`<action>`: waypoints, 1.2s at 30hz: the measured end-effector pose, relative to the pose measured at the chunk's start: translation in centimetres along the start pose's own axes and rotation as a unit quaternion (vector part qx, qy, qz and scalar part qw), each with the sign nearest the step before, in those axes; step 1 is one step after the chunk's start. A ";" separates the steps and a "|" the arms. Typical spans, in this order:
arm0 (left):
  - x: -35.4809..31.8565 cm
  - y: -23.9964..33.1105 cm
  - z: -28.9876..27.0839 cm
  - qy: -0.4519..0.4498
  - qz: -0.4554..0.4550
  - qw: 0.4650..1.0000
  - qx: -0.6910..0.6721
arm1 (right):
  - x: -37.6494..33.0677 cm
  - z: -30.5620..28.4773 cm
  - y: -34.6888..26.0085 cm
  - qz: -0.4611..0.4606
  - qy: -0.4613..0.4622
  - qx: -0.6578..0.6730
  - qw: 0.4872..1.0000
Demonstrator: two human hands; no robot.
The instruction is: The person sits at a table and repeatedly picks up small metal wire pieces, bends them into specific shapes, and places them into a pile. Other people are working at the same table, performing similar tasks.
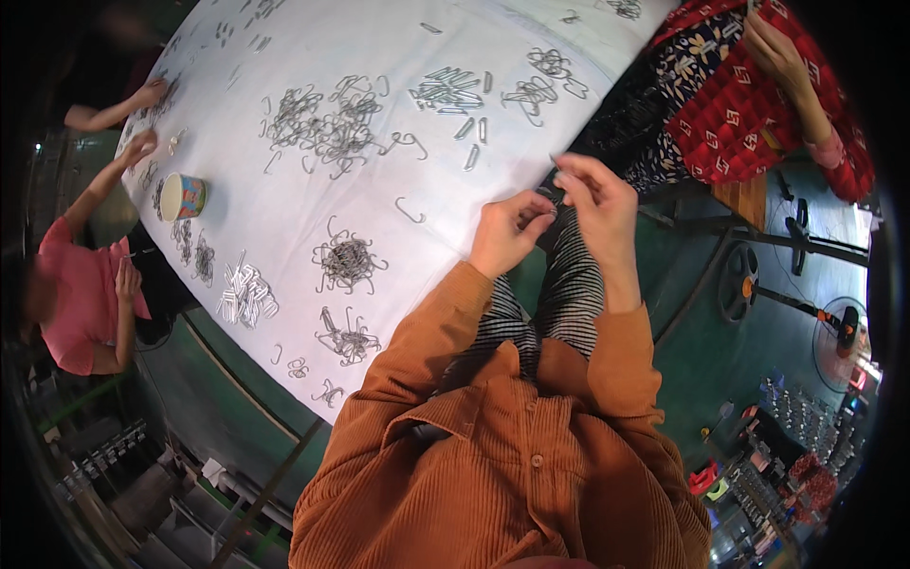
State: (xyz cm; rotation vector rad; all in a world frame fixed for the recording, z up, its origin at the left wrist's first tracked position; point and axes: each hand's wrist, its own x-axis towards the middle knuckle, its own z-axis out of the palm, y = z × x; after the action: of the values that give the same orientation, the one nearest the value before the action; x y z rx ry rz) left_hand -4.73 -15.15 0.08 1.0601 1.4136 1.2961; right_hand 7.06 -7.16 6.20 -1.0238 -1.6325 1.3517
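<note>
My left hand [507, 232] and my right hand [597, 194] are raised close together at the edge of a white table [284, 228], fingers pinched around a small thin wire piece [557, 190] held between them. The piece is too small to make out in detail. Both forearms wear orange corduroy sleeves. Nearest on the table lie a single wire hook [409, 211] and a heap of wire hooks [347, 261].
Several more piles of metal hooks and clips [327, 123] are spread over the table, plus a paper cup [183, 197]. A person in pink [81, 294] sits at the left, another person's hands [142, 119] work beyond, and a person in red [758, 85] sits at the right. A fan [839, 337] stands on the floor.
</note>
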 end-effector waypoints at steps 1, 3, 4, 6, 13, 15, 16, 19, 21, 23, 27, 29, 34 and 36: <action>0.0 -0.1 0.1 0.005 -0.017 0.999 -0.047 | -0.6 -1.3 0.4 0.036 0.001 0.017 0.999; 0.2 -0.1 -0.1 0.006 -0.063 0.990 -0.126 | -2.1 -2.7 1.2 0.080 0.007 0.045 0.996; 0.2 0.1 -0.1 0.015 -0.073 0.989 -0.130 | -2.9 -3.0 2.1 0.088 0.011 0.055 0.994; 0.0 0.8 0.0 0.036 -0.095 0.985 -0.136 | -3.7 -3.5 2.9 0.099 0.015 0.068 0.993; -1.0 3.1 1.8 0.072 -0.076 0.990 -0.095 | -4.6 -3.5 2.8 0.090 0.028 0.087 0.992; -1.3 3.5 2.2 0.089 -0.048 0.992 -0.080 | -4.8 -3.3 2.6 0.052 0.045 0.095 0.993; -1.5 3.7 2.4 0.097 -0.034 0.992 -0.073 | -5.0 -3.6 2.3 0.056 0.033 0.094 0.993; -2.3 4.7 2.8 0.099 -0.036 0.992 -0.068 | -5.1 -4.3 1.5 0.044 0.011 0.111 0.993; -2.7 5.5 3.4 0.096 -0.024 0.993 -0.069 | -5.6 -4.3 1.8 0.011 0.021 0.152 0.988; -3.4 6.4 4.0 0.093 -0.004 0.994 -0.059 | -6.3 -4.6 1.6 -0.033 0.045 0.113 0.992; -5.4 7.0 5.1 0.054 0.064 0.996 -0.014 | -8.7 -4.8 -0.1 -0.126 0.135 0.047 0.982; -7.3 6.6 4.8 0.092 0.076 0.993 -0.008 | -9.7 -3.7 -0.6 -0.187 0.155 0.006 0.970; -8.7 7.0 8.5 0.031 0.089 0.996 -0.004 | -13.8 -6.6 -1.1 -0.161 0.131 0.013 0.978; -9.0 7.8 9.4 0.010 0.102 0.994 -0.027 | -15.0 -7.5 -2.5 -0.166 0.169 0.006 0.971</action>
State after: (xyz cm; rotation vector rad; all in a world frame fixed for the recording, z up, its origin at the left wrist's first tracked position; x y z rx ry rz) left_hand 6.42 -21.39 8.20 1.1818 1.3032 1.4864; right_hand 19.44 -18.49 8.74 -0.8699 -1.4564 0.9083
